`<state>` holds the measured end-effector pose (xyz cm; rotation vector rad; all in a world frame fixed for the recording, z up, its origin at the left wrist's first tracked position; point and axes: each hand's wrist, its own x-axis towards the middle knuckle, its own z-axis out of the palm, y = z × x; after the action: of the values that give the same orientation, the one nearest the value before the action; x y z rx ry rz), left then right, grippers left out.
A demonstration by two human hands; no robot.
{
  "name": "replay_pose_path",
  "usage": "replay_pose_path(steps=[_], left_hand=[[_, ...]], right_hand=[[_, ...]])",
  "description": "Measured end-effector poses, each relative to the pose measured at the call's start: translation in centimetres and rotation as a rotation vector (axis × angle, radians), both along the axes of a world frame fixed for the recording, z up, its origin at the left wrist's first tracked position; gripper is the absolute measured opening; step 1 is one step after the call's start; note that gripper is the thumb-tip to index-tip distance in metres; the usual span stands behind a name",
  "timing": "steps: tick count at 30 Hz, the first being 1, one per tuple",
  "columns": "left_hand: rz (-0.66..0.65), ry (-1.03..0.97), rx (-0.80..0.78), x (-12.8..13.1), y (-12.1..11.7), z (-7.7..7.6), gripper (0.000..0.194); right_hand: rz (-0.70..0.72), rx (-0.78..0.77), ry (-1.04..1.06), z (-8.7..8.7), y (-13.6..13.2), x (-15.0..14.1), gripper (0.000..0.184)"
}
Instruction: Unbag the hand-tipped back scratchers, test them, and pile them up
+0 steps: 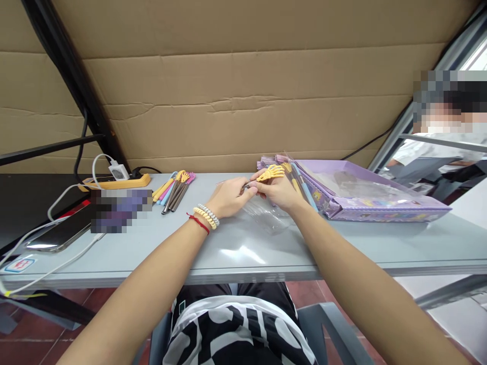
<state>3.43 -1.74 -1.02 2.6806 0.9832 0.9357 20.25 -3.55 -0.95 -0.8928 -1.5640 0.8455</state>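
Note:
My left hand (231, 196) and my right hand (280, 191) meet over the table, both closed around a slim pen-like stick with a yellow hand-shaped top (271, 173). The yellow top points right, above my right fingers. Most of the shaft is hidden by my fingers; a short dark part shows between the two hands. Beneath them lies a crumpled clear plastic bag (268, 217), close to my right hand. I cannot tell whether my fingers also grip the bag.
Several similar sticks (175, 190) lie in a bunch left of my hands. More blue and yellow sticks (302, 185) rest against a purple box (380, 210) holding clear plastic. At left are a phone (64, 230), white cables and a yellow power strip (114, 181). Cardboard (247, 81) stands behind; a person (449, 147) is at right.

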Motion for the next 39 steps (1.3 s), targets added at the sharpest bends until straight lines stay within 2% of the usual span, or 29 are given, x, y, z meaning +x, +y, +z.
replay_pose_path(steps=[7,14,22,25,31,36,39], left_hand=[[0.1,0.082,-0.02,0.1,0.2,0.0,0.046],[0.168,0.112,0.032,0.1,0.4,-0.1,0.046],[0.241,0.095,0.017,0.2,0.2,0.0,0.056],[0.213,0.077,0.017,0.1,0.3,0.0,0.053],[0.07,0.042,0.007,-0.1,0.3,-0.1,0.042],[0.103,0.032,-0.033,0.2,0.2,0.1,0.045],[0.138,0.036,-0.023,-0.2,0.6,0.4,0.045]], right_hand=[[-0.027,0.038,-0.055,0.2,-0.2,-0.1,0.03],[-0.04,0.05,-0.034,0.1,-0.2,-0.3,0.027],[-0.031,0.065,0.016,0.0,0.0,-0.2,0.026],[-0.003,0.041,0.032,-0.2,0.2,-0.1,0.028],[0.03,0.015,0.039,-0.1,0.0,-0.3,0.032],[-0.043,0.055,0.064,0.1,0.2,-0.8,0.033],[-0.13,0.09,0.164,0.3,0.7,0.3,0.038]])
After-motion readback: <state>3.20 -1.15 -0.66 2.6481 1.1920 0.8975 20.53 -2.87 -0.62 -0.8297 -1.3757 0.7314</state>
